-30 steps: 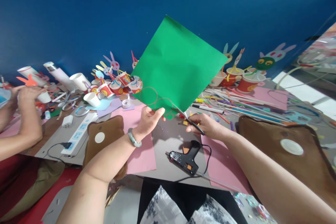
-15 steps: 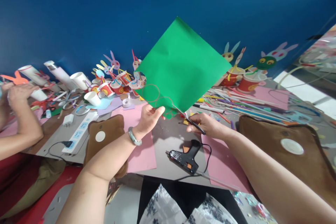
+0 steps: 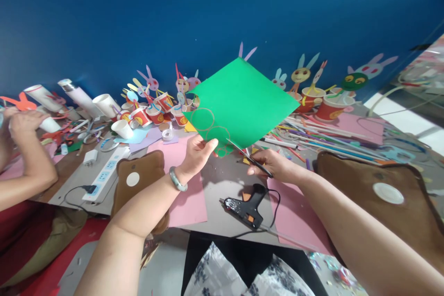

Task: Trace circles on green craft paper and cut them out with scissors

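Note:
My left hand (image 3: pixel 198 155) pinches the lower corner of a green paper sheet (image 3: pixel 244 99), which is tilted above the table. Circles are outlined on the sheet near my thumb, and a curved notch shows in its left edge. Black-handled scissors (image 3: pixel 255 163) are in my right hand (image 3: pixel 272 164), with their blades at the sheet's lower edge, right of my left thumb. Below my hands a black glue gun (image 3: pixel 244 208) lies on the grey table (image 3: pixel 218 189), between two pink sheets (image 3: pixel 187 194).
Paper cups with rabbit figures (image 3: pixel 163 104) stand along the blue wall. Brown pads (image 3: pixel 140 180) flank the workspace. A power strip (image 3: pixel 107 173) lies left, with another person's hands (image 3: pixel 27 122) beyond. Colourful sticks (image 3: pixel 312 136) cover the right back.
The top of the green sheet has tipped lower, so more rabbit figures show behind it. My hands have barely moved and keep their holds.

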`<action>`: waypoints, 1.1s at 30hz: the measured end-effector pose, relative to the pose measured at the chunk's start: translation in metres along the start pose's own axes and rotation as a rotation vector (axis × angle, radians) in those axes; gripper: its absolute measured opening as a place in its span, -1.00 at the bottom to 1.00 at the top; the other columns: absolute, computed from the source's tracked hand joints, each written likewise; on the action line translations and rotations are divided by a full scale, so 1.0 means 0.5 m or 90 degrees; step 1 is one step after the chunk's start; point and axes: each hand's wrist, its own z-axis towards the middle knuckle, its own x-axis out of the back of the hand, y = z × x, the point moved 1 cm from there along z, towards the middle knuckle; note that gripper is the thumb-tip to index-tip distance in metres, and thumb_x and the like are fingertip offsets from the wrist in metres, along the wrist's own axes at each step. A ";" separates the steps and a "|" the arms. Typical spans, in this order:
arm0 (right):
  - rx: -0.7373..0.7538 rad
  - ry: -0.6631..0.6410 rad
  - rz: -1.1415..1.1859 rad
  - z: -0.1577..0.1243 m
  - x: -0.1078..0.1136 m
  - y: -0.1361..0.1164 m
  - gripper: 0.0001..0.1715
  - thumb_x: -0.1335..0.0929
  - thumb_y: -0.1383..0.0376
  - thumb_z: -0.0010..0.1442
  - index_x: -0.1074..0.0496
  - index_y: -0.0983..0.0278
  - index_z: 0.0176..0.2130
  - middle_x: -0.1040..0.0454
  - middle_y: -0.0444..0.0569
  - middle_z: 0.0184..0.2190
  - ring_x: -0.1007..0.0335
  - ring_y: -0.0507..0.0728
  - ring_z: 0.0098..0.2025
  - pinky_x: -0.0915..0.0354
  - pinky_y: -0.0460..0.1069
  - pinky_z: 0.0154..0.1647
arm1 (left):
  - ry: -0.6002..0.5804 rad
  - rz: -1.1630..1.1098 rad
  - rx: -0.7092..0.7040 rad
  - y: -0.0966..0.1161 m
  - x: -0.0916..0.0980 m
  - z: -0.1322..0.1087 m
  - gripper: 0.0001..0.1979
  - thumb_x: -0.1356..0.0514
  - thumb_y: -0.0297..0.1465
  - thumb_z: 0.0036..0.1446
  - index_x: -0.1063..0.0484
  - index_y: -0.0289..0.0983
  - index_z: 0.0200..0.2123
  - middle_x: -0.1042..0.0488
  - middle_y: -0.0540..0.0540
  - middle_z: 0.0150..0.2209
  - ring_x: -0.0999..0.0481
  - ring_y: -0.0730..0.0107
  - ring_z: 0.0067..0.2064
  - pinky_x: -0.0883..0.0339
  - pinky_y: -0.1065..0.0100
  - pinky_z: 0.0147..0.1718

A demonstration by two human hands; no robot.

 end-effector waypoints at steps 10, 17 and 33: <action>-0.010 0.011 -0.009 0.002 -0.001 0.005 -0.20 -0.40 -0.37 -0.07 -0.21 0.25 -0.64 -0.11 -0.18 -0.64 0.00 -0.01 -0.55 0.08 -0.03 -0.54 | -0.005 -0.007 -0.014 0.005 -0.003 0.000 -0.64 -0.31 -0.08 0.07 -0.40 -0.27 -0.42 -0.45 0.03 -0.56 -0.44 0.49 -0.57 -0.39 0.42 -0.57; -0.034 0.020 0.052 0.010 -0.023 0.013 -0.22 -0.40 -0.37 -0.08 -0.27 0.26 -0.59 -0.22 -0.17 -0.66 -0.07 0.00 -0.56 0.02 -0.04 -0.53 | 0.003 0.004 -0.004 0.000 -0.007 -0.002 -0.61 -0.30 -0.04 0.09 -0.38 -0.26 -0.43 -0.46 0.03 -0.56 -0.47 0.48 -0.58 -0.36 0.43 -0.59; 0.024 -0.064 0.179 0.006 -0.039 0.015 -0.25 -0.37 -0.31 0.08 -0.45 0.35 -0.42 -0.45 0.00 -0.47 -0.32 0.09 -0.40 -0.17 -0.03 -0.38 | -0.044 0.032 0.002 -0.001 -0.022 -0.013 -0.59 -0.25 -0.07 0.16 -0.37 -0.26 -0.52 -0.43 0.03 -0.65 -0.48 0.48 -0.59 -0.34 0.45 -0.55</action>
